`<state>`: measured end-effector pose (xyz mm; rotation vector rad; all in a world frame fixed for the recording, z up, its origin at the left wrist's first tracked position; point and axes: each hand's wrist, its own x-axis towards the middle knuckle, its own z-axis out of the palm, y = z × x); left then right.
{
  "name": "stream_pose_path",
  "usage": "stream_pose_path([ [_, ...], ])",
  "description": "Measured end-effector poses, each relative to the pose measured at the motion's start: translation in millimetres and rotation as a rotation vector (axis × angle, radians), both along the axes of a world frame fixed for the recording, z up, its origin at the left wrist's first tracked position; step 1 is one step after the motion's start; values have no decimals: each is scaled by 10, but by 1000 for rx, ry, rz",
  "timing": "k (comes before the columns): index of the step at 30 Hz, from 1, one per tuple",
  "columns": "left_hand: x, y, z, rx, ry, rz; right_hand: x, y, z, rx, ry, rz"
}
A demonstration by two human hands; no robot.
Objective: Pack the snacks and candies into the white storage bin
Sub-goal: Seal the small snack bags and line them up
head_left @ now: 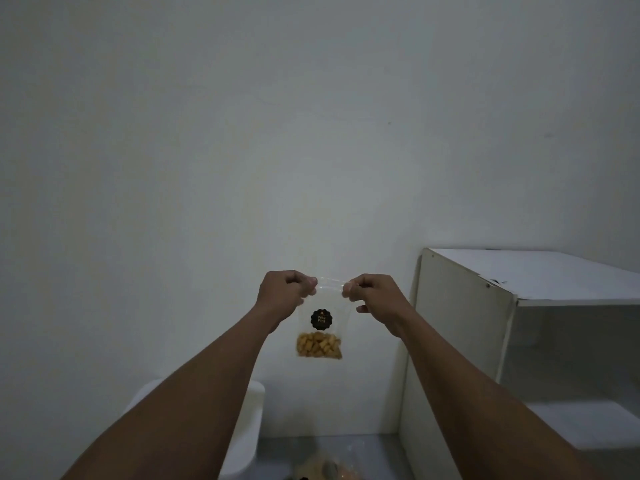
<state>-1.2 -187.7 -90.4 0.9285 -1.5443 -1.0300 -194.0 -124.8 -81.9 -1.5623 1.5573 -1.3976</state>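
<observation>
snack bag held up before packing

the left hand (285, 289) and right hand (369, 292) each pinch a top corner of a clear snack bag (319, 327), held in the air in front of the wall. yellow snack pieces sit in its lower part. the white storage bin (247, 427) stands below at near left, partly hidden by the left arm. judged step: closing or checking the bag top. next move: lower the bag leftward into the bin.
</observation>
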Motion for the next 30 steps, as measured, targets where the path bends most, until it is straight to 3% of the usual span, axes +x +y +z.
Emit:
stream_pose_path([
  [5,-69,59,25,122,48,-116,-8,10,111,-45,47,-20],
  [10,-122,-32,22,6,-41,-2,-41,8,65,-10,48,16],
  [14,-201,-19,13,-16,-57,-71,-40,3,36,-1,73,26],
  [19,-202,24,-7,84,55,-182,-130,21,61,-54,124,-39],
  [26,-169,-95,-23,-49,-53,40,-138,-19,-27,-47,-8,62],
  [30,-186,-69,-34,73,3,-66,-187,-35,13,-64,56,28],
])
